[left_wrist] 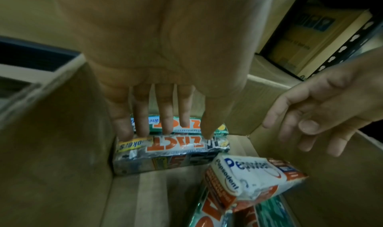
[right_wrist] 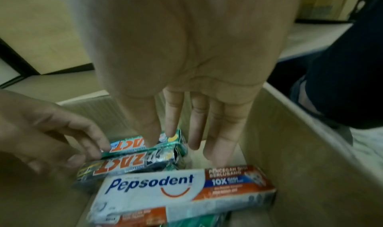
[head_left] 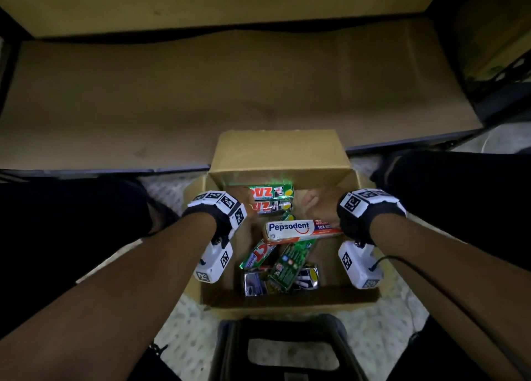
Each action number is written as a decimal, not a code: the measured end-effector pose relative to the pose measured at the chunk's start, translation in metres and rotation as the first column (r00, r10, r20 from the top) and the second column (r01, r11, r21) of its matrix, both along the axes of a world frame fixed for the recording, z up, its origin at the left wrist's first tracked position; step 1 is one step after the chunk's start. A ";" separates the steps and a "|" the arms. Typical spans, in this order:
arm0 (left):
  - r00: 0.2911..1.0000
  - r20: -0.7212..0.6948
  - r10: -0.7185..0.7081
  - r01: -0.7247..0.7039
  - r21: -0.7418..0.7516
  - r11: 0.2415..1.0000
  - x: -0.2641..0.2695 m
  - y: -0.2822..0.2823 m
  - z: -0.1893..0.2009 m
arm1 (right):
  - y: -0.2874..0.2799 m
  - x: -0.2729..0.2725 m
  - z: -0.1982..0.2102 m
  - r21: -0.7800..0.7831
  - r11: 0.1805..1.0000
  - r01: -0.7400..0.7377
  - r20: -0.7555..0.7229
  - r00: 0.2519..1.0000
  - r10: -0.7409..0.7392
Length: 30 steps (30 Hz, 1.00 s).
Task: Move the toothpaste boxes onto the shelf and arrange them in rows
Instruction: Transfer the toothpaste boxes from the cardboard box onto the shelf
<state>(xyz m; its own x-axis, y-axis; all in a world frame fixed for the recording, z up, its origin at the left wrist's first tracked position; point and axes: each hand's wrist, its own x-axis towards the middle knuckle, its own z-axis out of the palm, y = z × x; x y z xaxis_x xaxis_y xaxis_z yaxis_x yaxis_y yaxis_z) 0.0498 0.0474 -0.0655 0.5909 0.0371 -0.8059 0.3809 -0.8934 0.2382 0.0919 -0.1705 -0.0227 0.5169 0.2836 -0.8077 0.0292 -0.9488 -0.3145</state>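
An open cardboard box (head_left: 287, 303) on the floor holds several toothpaste boxes. At its far end lie a green Zact box (head_left: 271, 191) and a silver Zact box (head_left: 273, 207) side by side. A white Pepsodent box (head_left: 296, 229) lies aslant nearer me. My left hand (head_left: 247, 205) reaches down with straight fingers; fingertips (left_wrist: 165, 129) touch the green Zact box (left_wrist: 154, 121), and the thumb rests on the silver one (left_wrist: 172, 146). My right hand (right_wrist: 174, 140) hangs with straight fingers over the green box's right end (right_wrist: 128, 144), holding nothing.
The low brown shelf board (head_left: 201, 99) stretches bare beyond the carton. More green boxes (head_left: 290, 261) and a silver one (head_left: 254, 283) lie jumbled at the carton's near end. A black stool (head_left: 287, 346) is below me, and dark-trousered legs (head_left: 71, 208) flank the carton.
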 end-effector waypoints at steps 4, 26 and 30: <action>0.995 0.018 -0.102 0.100 0.066 0.993 -0.008 0.004 -0.025 | 0.000 -0.008 -0.032 -0.044 0.999 -0.021 -0.026 0.999 0.020; 1.000 0.004 0.005 -0.005 -0.034 0.999 -0.058 -0.010 -0.085 | -0.007 -0.043 -0.076 -0.154 0.982 -0.105 0.044 0.993 0.113; 0.998 0.005 0.062 -0.061 -0.037 0.997 -0.057 -0.012 -0.094 | -0.012 -0.046 -0.079 -0.152 0.988 -0.017 0.007 1.000 0.018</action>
